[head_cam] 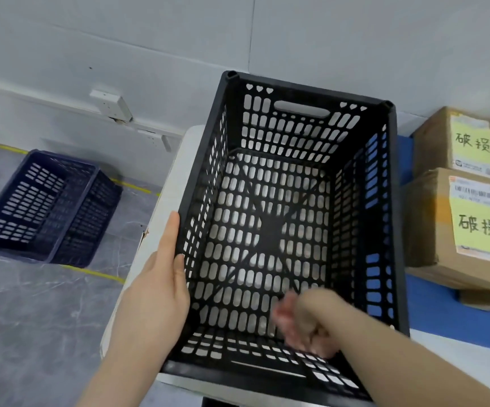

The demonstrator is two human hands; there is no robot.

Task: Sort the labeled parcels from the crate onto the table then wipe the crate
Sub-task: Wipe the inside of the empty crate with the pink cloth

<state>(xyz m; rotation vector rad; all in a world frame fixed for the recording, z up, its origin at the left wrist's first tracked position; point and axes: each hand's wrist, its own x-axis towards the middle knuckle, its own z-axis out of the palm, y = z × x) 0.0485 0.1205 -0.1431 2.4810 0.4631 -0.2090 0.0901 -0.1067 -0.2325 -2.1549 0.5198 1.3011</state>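
L hand [161, 286]: fingers [173, 230] flat on crate [311, 91] | R hand [305, 321] inside: fingers blurred, unclear

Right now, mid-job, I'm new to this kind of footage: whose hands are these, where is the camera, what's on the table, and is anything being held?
There is no machine here: a person works with bare hands, and the one picture comes from a camera on their head, looking down. The black crate stands on the white table with no parcels inside. The left hand lies flat against its left wall. The right hand reaches inside near the front; it is blurred, so I cannot tell whether it holds anything. To the right, cardboard boxes with yellow notes stand on a blue mat. A blue crate sits on the floor, left.
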